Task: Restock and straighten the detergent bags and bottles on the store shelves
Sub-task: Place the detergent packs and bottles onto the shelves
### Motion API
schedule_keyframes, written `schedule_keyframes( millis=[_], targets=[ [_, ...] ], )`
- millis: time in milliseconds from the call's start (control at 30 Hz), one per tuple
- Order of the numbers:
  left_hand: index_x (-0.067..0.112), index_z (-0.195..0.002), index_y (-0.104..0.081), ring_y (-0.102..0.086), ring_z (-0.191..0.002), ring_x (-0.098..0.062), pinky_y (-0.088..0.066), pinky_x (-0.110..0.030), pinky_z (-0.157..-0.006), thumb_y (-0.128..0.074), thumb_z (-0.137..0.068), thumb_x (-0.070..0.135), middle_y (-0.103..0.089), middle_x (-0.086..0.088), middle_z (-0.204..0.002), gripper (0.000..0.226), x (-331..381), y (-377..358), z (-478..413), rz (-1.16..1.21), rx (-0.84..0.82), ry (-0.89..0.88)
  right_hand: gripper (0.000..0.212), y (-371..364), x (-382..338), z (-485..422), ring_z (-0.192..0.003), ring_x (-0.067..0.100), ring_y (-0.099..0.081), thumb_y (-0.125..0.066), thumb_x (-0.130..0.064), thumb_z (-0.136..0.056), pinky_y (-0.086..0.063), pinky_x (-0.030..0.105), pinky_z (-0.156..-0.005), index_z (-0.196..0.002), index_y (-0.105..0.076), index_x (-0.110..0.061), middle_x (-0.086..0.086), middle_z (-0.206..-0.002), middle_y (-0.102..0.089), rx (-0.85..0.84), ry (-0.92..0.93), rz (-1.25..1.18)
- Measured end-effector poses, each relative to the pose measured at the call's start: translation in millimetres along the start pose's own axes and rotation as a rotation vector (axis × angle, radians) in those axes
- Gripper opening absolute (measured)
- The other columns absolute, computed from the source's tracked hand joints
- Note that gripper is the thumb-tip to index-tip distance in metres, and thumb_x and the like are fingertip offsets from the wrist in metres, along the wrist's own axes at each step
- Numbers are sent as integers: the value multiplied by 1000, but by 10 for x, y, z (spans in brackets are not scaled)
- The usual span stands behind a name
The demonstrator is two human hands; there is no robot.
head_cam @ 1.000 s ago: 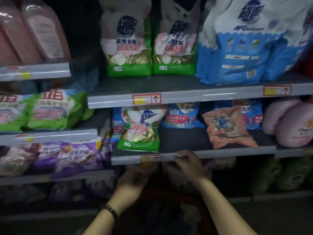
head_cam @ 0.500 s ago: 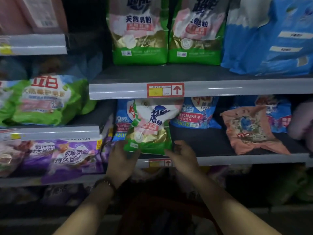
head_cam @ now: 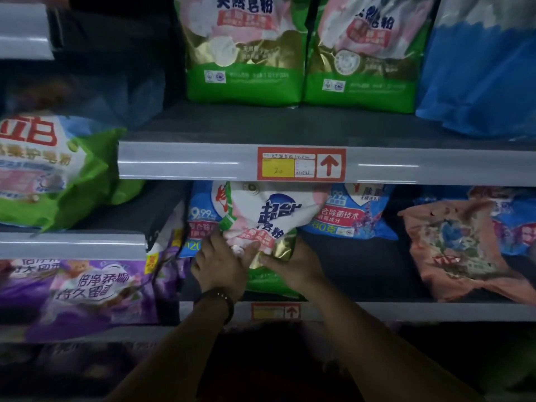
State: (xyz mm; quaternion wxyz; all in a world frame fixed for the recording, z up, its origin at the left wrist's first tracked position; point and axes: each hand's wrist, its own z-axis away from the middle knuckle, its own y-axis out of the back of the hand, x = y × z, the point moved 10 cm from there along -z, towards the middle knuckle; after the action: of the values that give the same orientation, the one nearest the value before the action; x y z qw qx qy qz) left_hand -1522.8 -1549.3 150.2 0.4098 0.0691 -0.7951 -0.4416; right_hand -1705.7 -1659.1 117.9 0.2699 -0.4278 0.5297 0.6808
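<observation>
- Reference point for this report: the red price label [head_cam: 301, 163] on the upper shelf rail.
- Item in hand: a green-and-white detergent bag [head_cam: 269, 216] sits directly below the label on the middle shelf [head_cam: 362, 274]. It leans crooked against the blue bags [head_cam: 351, 216] behind it.
- Left hand [head_cam: 220, 265]: fingers curled on the bag's lower left edge, thumb laid across its front.
- Right hand [head_cam: 295, 264]: fingers closed on the gold lower right corner. Both hands have a firm hold.
- Done, by appearance: two large green bags [head_cam: 243, 53] above the label stand upright, side by side, faces forward.
- In progress: the held bag is neither upright nor square to the shelf front, so it is judged mid-adjustment.
- Outstanding, below and right of the label: an orange bag [head_cam: 458, 250] lies flat and askew.
- Outstanding, left of the label: a slumped green bag [head_cam: 87, 181] hangs over its rail.
- Outstanding, below and left of the label: purple bags [head_cam: 87, 285] appear crumpled, though blur limits certainty.
- Overall assessment: early stage, with most of this bay awaiting straightening.
</observation>
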Motion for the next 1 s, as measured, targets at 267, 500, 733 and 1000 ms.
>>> schedule_keyframes(
  millis=[267, 500, 733, 1000],
  targets=[
    [19, -147, -43, -50, -132, -46, -41, -61, -105, -60, -72, 88, -51, -15, -148, 104, -78, -30, -104, 9, -2, 95, 85, -187, 251, -181, -101, 9, -74, -91, -62, -50, -61, 43, -95, -125, -61, -34, -13, -111, -78, -4, -43, -197],
    [16, -134, -49, -50, -129, -44, -36, -61, -106, -66, -75, 82, -58, -12, -140, 90, -103, -12, -30, 100, 26, 147, 55, -91, 147, -33, -101, 17, -70, -91, -34, -77, -53, 31, -88, -122, -60, -24, -7, -110, -72, 79, -47, -205],
    [28, -98, -55, -65, -99, -33, -52, -56, -88, -69, -67, 81, -69, 2, -96, 64, -149, 416, 372, 410, 96, 198, 27, 292, -320, 510, -90, 9, -74, -84, -31, -86, -59, 34, -83, -111, -72, -27, -11, -97, -78, 155, 123, -164],
    [26, -107, -61, -72, -88, -4, -60, -40, -88, -72, -59, 93, -75, 10, -97, 83, -141, 890, 1011, 655, -148, 172, 15, 811, -515, 1558, -70, 10, -72, -86, -25, -82, -55, 37, -68, -80, -74, -34, -10, -74, -76, 120, 187, -114]
  ],
)
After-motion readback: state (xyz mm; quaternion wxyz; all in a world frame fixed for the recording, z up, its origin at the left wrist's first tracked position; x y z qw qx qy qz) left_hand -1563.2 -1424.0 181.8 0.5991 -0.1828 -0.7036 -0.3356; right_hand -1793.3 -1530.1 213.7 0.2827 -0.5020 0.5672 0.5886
